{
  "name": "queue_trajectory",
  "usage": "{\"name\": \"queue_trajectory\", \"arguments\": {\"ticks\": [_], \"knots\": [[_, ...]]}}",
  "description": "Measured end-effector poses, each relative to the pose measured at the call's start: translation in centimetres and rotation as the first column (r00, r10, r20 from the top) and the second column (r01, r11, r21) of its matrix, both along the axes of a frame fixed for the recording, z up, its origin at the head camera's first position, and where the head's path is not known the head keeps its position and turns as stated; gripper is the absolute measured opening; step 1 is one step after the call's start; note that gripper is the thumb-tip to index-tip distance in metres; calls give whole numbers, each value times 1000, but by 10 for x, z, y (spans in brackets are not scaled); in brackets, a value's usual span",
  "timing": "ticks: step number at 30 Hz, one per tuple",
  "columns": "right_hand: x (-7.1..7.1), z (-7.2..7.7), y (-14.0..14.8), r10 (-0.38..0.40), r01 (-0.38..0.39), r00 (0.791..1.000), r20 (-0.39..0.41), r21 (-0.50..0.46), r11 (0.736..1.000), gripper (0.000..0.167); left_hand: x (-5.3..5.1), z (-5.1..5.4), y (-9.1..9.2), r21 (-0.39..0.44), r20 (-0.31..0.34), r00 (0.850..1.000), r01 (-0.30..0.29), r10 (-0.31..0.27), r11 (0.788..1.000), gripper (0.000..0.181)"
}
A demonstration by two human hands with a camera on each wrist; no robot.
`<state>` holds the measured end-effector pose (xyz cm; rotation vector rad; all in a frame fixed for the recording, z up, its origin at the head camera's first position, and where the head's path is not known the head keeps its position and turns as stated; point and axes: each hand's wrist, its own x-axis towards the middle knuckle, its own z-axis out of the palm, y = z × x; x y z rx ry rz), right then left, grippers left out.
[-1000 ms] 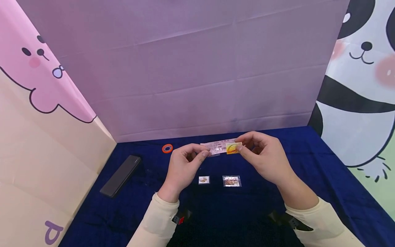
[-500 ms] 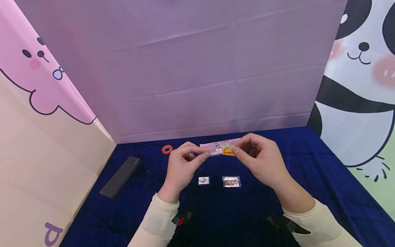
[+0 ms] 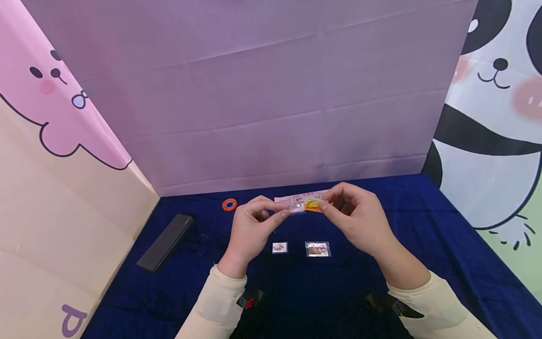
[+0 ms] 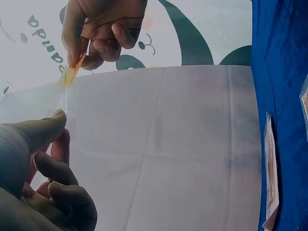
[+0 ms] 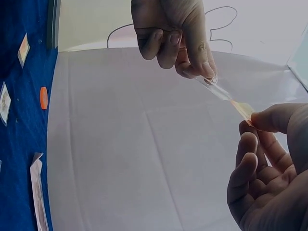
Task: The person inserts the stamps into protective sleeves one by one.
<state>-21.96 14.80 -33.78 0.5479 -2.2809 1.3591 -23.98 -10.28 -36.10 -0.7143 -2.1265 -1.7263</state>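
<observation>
My left hand (image 3: pixel 255 226) pinches a small clear plastic sleeve (image 3: pixel 297 208) between thumb and forefinger, above the table. From the other side my right hand (image 3: pixel 357 219) pinches a small yellow card (image 3: pixel 312 205), stamp-like in size, by its right end. In the right wrist view the yellow card (image 5: pixel 242 109) meets the end of the clear sleeve (image 5: pixel 219 90). The left wrist view has the card (image 4: pixel 70 76) at the sleeve's far end too. Whether its edge lies inside the sleeve I cannot tell. Remaining fingers of both hands are loosely bent.
Behind the hands a pink printed paper strip (image 3: pixel 296 197) lies on the blue cloth (image 3: pixel 237 188). Nearer are two small sleeved picture cards, a smaller one (image 3: pixel 280 247) and a larger one (image 3: pixel 318 249). An orange ring (image 3: pixel 229 204) and a dark flat case (image 3: pixel 166 242) lie left.
Over the last second my right hand has shifted slightly left with the yellow card, bringing it closer to my left fingers. My left hand has barely moved. Things on the cloth are unchanged.
</observation>
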Motion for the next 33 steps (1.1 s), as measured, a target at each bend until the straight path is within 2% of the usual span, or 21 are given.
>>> {"name": "queue_trajectory", "arguments": {"ticks": [13,33], "knots": [[-3,-2,3,28,-28,999,21,13,1000,5,1,0,1,-11,-6,1000,-2,2,1000,12],[-3,-4,3,25,-26,999,37,26,999,6,2,-1,1,-38,21,1000,4,-3,999,9]]}}
